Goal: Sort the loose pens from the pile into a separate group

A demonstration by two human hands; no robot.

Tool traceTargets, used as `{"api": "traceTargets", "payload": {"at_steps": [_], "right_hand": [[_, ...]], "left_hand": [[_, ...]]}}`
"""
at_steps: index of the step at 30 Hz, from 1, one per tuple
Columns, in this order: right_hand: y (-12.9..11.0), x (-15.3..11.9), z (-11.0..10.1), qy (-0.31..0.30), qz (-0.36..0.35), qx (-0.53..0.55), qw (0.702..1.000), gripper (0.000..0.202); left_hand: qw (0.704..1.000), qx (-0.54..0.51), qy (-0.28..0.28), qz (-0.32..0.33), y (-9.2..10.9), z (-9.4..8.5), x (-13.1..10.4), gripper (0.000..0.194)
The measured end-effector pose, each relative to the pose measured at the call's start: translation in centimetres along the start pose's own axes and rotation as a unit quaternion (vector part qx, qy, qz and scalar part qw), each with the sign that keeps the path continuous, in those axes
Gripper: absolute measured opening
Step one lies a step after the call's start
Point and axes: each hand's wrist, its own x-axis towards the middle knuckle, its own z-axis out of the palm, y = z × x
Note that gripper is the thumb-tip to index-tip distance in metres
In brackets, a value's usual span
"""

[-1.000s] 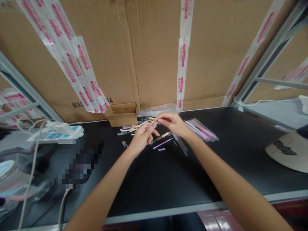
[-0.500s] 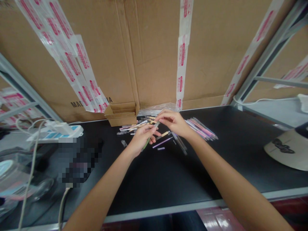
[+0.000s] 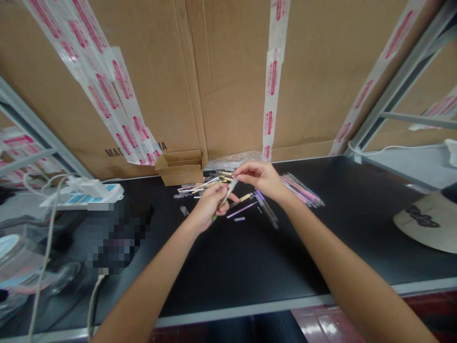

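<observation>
My left hand point(image 3: 210, 206) is closed around a slim pen point(image 3: 227, 194), whose clear barrel slants up to the right and whose green end shows below the palm. At the pen's upper tip, the fingers of my right hand point(image 3: 260, 177) are pinched together. Just under the hands lie a purple stick point(image 3: 242, 210), a cream-coloured pen piece point(image 3: 245, 197) and a small clear cap point(image 3: 239, 219). Clear tubes point(image 3: 267, 209) with purple ends rest below my right wrist. Loose pen parts point(image 3: 200, 187) are heaped behind my left hand.
Beyond my right forearm lies a bundle of pens point(image 3: 303, 189). A small open cardboard box point(image 3: 182, 174) stands at the back against a large taped carton point(image 3: 232, 85). To the left are a power strip point(image 3: 110, 195) and a cable point(image 3: 93, 300); a cap point(image 3: 428, 221) sits far right.
More of the pen's barrel now shows between my hands. My right hand has shifted slightly right, uncovering the purple ends of the clear tubes.
</observation>
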Motion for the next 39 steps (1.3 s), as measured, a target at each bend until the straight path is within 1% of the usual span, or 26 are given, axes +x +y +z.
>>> {"api": "traceTargets", "payload": {"at_steps": [3,5,9,14,17,20,22,24,28,30,33,35,37,39], "right_hand": [[0.0,-0.1,0.0,0.003,0.005,0.03,1.0,0.016],[-0.1,-0.1,-0.1,0.003,0.012,0.048,0.999,0.015],[-0.1,-0.1,-0.2,0.002,0.03,0.072,0.997,0.017],[0.1,-0.1,0.0,0.02,0.03,0.127,0.991,0.021],[0.3,-0.1,0.1,0.026,0.034,0.158,0.987,0.022],[0.3,0.0,0.2,0.026,0.035,0.107,0.993,0.024],[0.1,0.0,0.3,0.031,0.022,0.047,0.998,0.024],[0.0,0.0,0.4,0.038,0.009,0.01,0.999,0.023],[0.0,0.1,0.4,0.038,0.018,0.029,0.999,0.024],[0.1,0.1,0.3,0.031,0.028,0.038,0.998,0.024],[0.3,0.1,0.2,0.017,0.041,0.026,0.999,0.027],[0.5,0.1,0.2,0.01,0.051,0.01,0.999,0.029],[0.5,0.1,0.3,0.011,0.059,-0.02,0.998,0.033],[0.5,0.0,0.4,0.027,0.056,-0.074,0.995,0.037]], "left_hand": [[1.0,-0.026,-0.006,-0.009,0.3,0.2,-0.2,0.023],[0.999,-0.035,-0.01,-0.008,0.4,0.3,-0.3,0.025],[1.0,-0.018,-0.021,0.002,0.3,0.3,-0.4,0.032],[0.999,-0.002,-0.041,0.019,0.4,0.4,-0.4,0.03],[0.998,0.022,-0.061,0.022,0.4,0.4,-0.4,0.032],[0.997,0.041,-0.058,0.02,0.1,0.3,-0.3,0.036],[0.998,0.046,-0.046,0.027,-0.1,0.2,-0.2,0.036],[0.998,0.044,-0.036,0.034,-0.2,0.1,-0.1,0.036],[0.999,0.031,-0.026,0.035,-0.1,0.2,-0.1,0.034],[0.998,0.042,-0.015,0.036,-0.1,0.3,-0.1,0.033],[0.994,0.097,0.008,0.052,-0.3,0.0,0.1,0.029],[0.982,0.164,0.025,0.09,-0.5,-0.3,0.3,0.023],[0.958,0.243,0.046,0.146,-0.7,-0.5,0.4,0.019],[0.93,0.308,0.063,0.192,-0.7,-0.6,0.3,0.02]]}}
